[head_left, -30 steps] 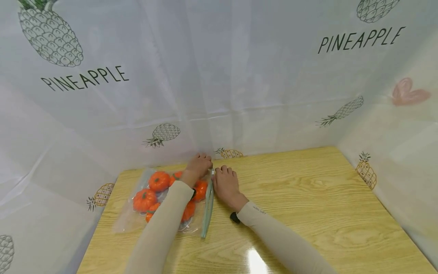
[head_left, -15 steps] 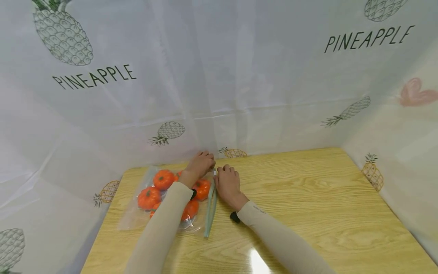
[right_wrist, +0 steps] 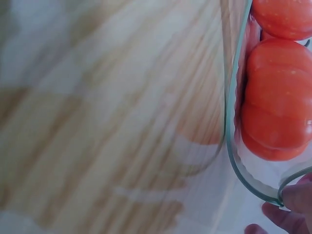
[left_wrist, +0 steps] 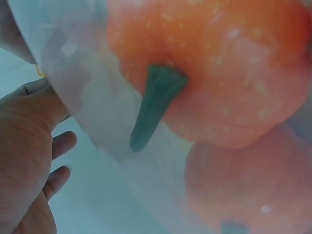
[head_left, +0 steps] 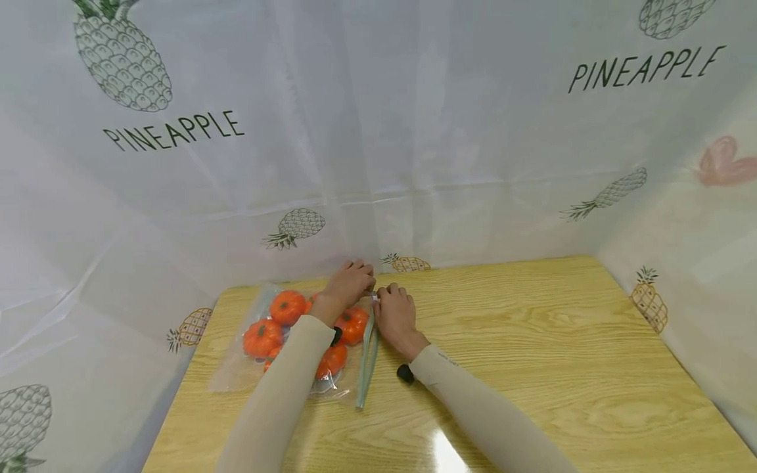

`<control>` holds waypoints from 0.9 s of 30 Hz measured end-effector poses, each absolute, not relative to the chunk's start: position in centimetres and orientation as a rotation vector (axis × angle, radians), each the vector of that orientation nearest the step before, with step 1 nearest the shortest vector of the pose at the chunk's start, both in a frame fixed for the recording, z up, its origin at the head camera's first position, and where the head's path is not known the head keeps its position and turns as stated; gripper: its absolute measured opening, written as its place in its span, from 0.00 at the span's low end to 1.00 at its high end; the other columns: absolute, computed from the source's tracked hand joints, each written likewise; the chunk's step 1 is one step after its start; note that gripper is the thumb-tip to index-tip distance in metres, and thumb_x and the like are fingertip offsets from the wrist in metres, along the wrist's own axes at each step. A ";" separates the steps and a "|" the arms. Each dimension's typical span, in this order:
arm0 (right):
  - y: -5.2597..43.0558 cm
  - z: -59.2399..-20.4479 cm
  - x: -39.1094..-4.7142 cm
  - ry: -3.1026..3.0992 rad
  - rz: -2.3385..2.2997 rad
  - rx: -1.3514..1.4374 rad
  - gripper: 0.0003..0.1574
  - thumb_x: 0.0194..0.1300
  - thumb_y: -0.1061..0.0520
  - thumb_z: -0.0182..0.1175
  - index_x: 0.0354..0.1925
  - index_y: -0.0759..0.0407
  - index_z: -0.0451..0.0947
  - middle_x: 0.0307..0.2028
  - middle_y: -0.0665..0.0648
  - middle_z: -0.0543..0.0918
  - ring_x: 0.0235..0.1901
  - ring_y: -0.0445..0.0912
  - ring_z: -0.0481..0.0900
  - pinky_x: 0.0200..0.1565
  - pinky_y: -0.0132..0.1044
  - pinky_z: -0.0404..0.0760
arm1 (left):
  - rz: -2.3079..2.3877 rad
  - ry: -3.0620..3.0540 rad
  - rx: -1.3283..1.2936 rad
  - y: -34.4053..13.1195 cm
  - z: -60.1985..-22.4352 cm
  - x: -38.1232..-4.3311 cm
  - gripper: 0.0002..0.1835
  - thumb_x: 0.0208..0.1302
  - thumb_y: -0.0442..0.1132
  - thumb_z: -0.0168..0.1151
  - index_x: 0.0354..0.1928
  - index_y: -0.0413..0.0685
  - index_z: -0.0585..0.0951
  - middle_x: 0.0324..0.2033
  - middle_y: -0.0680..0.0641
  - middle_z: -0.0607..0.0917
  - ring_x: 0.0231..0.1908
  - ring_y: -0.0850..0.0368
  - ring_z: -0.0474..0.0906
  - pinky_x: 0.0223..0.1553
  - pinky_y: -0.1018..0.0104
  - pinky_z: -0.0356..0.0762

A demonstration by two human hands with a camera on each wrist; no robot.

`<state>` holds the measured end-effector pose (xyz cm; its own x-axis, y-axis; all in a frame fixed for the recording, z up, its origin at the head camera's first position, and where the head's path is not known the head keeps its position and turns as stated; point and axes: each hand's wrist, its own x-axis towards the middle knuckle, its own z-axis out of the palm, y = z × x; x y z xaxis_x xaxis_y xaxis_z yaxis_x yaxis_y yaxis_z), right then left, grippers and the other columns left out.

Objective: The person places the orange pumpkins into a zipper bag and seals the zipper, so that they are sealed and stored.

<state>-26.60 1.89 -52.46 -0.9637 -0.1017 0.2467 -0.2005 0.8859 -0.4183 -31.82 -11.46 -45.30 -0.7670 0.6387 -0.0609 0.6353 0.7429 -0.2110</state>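
A clear zip bag lies on the table, holding several orange toy pumpkins with green stems. Its green-edged mouth faces right, the two strips parted. At the mouth's far corner, my left hand reaches over the bag and pinches its edge; the left wrist view shows thumb and forefinger on the film. Close beside it, my right hand is at the same corner, by a small white slider. In the right wrist view, fingertips pinch the strip's end beside a pumpkin.
The wooden table extends right of the bag. A white pineapple-print sheet hangs along the back and both sides, close behind my hands. A glare patch shows near the front.
The view has shifted, so everything sits slightly further right. The bag's green strips have spread a little wider apart. Both hands stay at the far corner.
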 end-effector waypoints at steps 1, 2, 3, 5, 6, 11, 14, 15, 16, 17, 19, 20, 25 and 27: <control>1.9 -52.4 -26.7 -2.834 0.672 0.228 0.14 0.78 0.50 0.62 0.50 0.58 0.85 0.48 0.60 0.82 0.49 0.57 0.81 0.55 0.54 0.81 | 0.340 -2.918 -1.066 -11.4 -45.3 -31.8 0.05 0.71 0.45 0.68 0.38 0.56 0.89 0.45 0.51 0.82 0.52 0.50 0.75 0.60 0.55 0.72; 1.9 -52.4 -26.7 -2.828 0.681 0.227 0.14 0.78 0.50 0.62 0.49 0.59 0.85 0.48 0.60 0.82 0.48 0.57 0.81 0.54 0.54 0.81 | 0.333 -2.914 -1.067 -11.4 -45.2 -31.8 0.05 0.71 0.45 0.69 0.39 0.56 0.89 0.45 0.51 0.82 0.52 0.50 0.75 0.60 0.55 0.72; 1.9 -52.4 -26.7 -2.827 0.686 0.225 0.14 0.79 0.50 0.62 0.49 0.59 0.85 0.48 0.60 0.82 0.48 0.57 0.81 0.54 0.54 0.81 | 0.327 -2.914 -1.066 -11.3 -45.2 -31.7 0.05 0.71 0.45 0.69 0.39 0.55 0.90 0.45 0.51 0.82 0.52 0.50 0.75 0.60 0.54 0.72; 1.9 -52.3 -26.8 -2.810 0.693 0.224 0.13 0.78 0.51 0.62 0.46 0.59 0.85 0.46 0.60 0.82 0.47 0.57 0.81 0.53 0.54 0.81 | 0.312 -2.904 -1.069 -11.3 -45.1 -31.7 0.05 0.70 0.45 0.69 0.40 0.55 0.90 0.45 0.51 0.83 0.52 0.50 0.76 0.60 0.54 0.73; 1.9 -52.3 -26.8 -2.804 0.691 0.224 0.12 0.79 0.51 0.62 0.45 0.59 0.85 0.46 0.60 0.82 0.46 0.57 0.81 0.52 0.53 0.81 | 0.306 -2.902 -1.072 -11.3 -45.1 -31.7 0.05 0.71 0.46 0.69 0.41 0.56 0.90 0.46 0.51 0.83 0.52 0.50 0.76 0.60 0.54 0.73; 1.9 -52.4 -26.8 -2.786 0.676 0.225 0.12 0.80 0.53 0.60 0.43 0.60 0.85 0.44 0.60 0.82 0.45 0.57 0.81 0.50 0.52 0.82 | 0.283 -2.887 -1.087 -11.1 -44.9 -31.5 0.05 0.71 0.46 0.69 0.42 0.56 0.91 0.46 0.52 0.83 0.51 0.50 0.75 0.58 0.55 0.72; 1.9 -52.4 -26.8 -2.786 0.694 0.217 0.12 0.80 0.53 0.60 0.44 0.60 0.86 0.45 0.59 0.82 0.45 0.57 0.81 0.50 0.52 0.82 | 0.297 -2.889 -1.082 -11.1 -44.9 -31.5 0.05 0.71 0.46 0.69 0.40 0.57 0.90 0.46 0.53 0.83 0.50 0.51 0.75 0.58 0.55 0.72; 1.9 -52.4 -26.7 -2.782 0.702 0.215 0.12 0.80 0.53 0.60 0.44 0.59 0.86 0.44 0.59 0.82 0.45 0.57 0.81 0.50 0.52 0.82 | 0.303 -2.894 -1.078 -11.1 -44.9 -31.5 0.05 0.71 0.46 0.69 0.40 0.57 0.90 0.46 0.53 0.83 0.50 0.51 0.75 0.58 0.55 0.71; 1.8 -52.4 -26.7 -2.778 0.707 0.213 0.12 0.79 0.53 0.61 0.44 0.59 0.87 0.44 0.59 0.82 0.45 0.56 0.81 0.50 0.52 0.82 | 0.307 -2.897 -1.074 -11.1 -44.9 -31.5 0.05 0.71 0.46 0.69 0.40 0.58 0.90 0.46 0.53 0.82 0.50 0.51 0.74 0.58 0.55 0.71; 1.8 -52.4 -26.6 -2.775 0.711 0.212 0.12 0.79 0.53 0.61 0.44 0.59 0.87 0.44 0.59 0.82 0.45 0.56 0.81 0.50 0.51 0.82 | 0.312 -2.898 -1.069 -11.2 -45.0 -31.6 0.04 0.71 0.46 0.69 0.39 0.58 0.90 0.46 0.53 0.82 0.50 0.51 0.74 0.58 0.55 0.70; 1.8 -52.3 -26.5 -2.772 0.715 0.212 0.12 0.78 0.53 0.62 0.44 0.58 0.88 0.43 0.58 0.82 0.44 0.56 0.81 0.50 0.51 0.82 | 0.321 -2.897 -1.061 -11.2 -45.1 -31.6 0.04 0.71 0.46 0.69 0.39 0.59 0.90 0.46 0.53 0.82 0.51 0.50 0.74 0.59 0.55 0.69; 1.8 -52.3 -26.4 -2.771 0.714 0.213 0.12 0.78 0.53 0.62 0.44 0.58 0.88 0.43 0.58 0.82 0.44 0.56 0.81 0.50 0.51 0.82 | 0.322 -2.893 -1.058 -11.2 -45.1 -31.6 0.04 0.70 0.46 0.69 0.39 0.59 0.90 0.46 0.53 0.82 0.51 0.50 0.74 0.59 0.55 0.69; 1.8 -52.3 -26.1 -2.767 0.692 0.225 0.11 0.77 0.54 0.63 0.42 0.58 0.89 0.42 0.59 0.83 0.42 0.56 0.81 0.47 0.51 0.83 | 0.306 -2.858 -1.059 -11.3 -45.0 -31.5 0.04 0.70 0.46 0.70 0.37 0.58 0.89 0.44 0.52 0.81 0.50 0.49 0.74 0.57 0.54 0.68; 1.8 -52.4 -26.0 -2.767 0.679 0.233 0.11 0.76 0.54 0.64 0.41 0.59 0.90 0.41 0.59 0.83 0.41 0.56 0.81 0.45 0.51 0.84 | 0.303 -2.842 -1.049 -11.5 -44.9 -31.5 0.05 0.70 0.46 0.70 0.35 0.58 0.88 0.42 0.52 0.81 0.49 0.48 0.74 0.56 0.53 0.68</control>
